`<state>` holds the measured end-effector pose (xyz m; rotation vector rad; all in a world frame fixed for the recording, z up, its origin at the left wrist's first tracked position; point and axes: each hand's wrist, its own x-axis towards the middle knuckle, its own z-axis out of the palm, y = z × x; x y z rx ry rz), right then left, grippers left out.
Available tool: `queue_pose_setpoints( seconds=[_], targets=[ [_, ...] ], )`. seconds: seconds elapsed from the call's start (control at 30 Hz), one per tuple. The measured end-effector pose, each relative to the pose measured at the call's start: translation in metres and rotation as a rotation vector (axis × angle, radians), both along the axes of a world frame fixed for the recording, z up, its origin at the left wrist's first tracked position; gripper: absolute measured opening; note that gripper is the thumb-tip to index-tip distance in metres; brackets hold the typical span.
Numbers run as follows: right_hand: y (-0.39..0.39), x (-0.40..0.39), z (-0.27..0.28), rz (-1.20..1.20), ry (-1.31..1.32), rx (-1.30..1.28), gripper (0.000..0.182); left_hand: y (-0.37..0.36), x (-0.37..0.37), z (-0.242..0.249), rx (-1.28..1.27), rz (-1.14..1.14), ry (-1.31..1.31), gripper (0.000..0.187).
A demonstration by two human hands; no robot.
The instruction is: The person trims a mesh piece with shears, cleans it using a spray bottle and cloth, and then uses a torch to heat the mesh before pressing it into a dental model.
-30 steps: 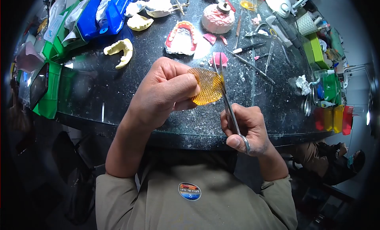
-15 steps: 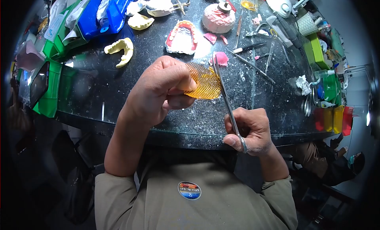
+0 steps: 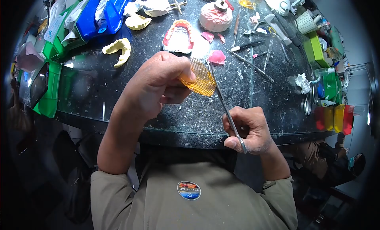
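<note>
Between the thumb and fingers of my left hand (image 3: 166,77) is pinched a piece of gold-coloured metal mesh (image 3: 202,80), held up over the bench. My right hand (image 3: 249,129) grips a pair of scissors (image 3: 225,103) by the finger loops. Their blades point up and away, lying along the right edge of the mesh. Just past the blade tips is a pink piece of wax-like material (image 3: 217,57). Behind my left hand rests a denture with pink gums and teeth on a white cast (image 3: 179,37).
A yellow horseshoe-shaped plaster piece (image 3: 120,52) lies left on the dark bench (image 3: 91,87). Blue (image 3: 99,16) and green bins (image 3: 49,87) stand farther left. Toward the right are a pink-white round mould (image 3: 215,17), a knife (image 3: 247,46) and colored containers (image 3: 339,118).
My left hand has shifted slightly left and turned the mesh, which now shows a rounder right edge. The scissors have moved a little left at the tips.
</note>
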<state>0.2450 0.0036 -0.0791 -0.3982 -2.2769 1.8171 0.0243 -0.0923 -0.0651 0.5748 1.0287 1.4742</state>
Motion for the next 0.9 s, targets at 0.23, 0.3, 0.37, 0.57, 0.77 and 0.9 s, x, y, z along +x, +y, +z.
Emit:
queue_pose_setpoints(
  seconds=[0.23,0.3,0.37,0.57,0.77,0.9],
  targets=[
    [0.002,-0.001,0.003,-0.007,-0.048,0.043,0.033,0.003,-0.002,0.002,-0.016,-0.027,0.035,0.022],
    [0.001,0.0,0.003,-0.016,-0.043,0.06,0.032,0.003,-0.002,0.002,-0.016,-0.029,0.04,0.022],
    [0.0,0.0,0.003,-0.017,-0.033,0.099,0.031,0.003,-0.003,0.003,-0.016,-0.03,0.045,0.023],
    [-0.006,0.001,0.0,-0.049,0.004,0.078,0.027,0.003,-0.001,0.003,-0.003,-0.022,0.058,0.023],
    [-0.012,0.002,-0.006,-0.115,0.053,0.08,0.027,-0.003,0.002,0.0,0.133,0.091,-0.07,0.02],
    [-0.017,0.004,-0.011,-0.153,0.057,0.079,0.026,-0.011,0.031,-0.021,0.432,0.479,0.606,0.056]
  ],
)
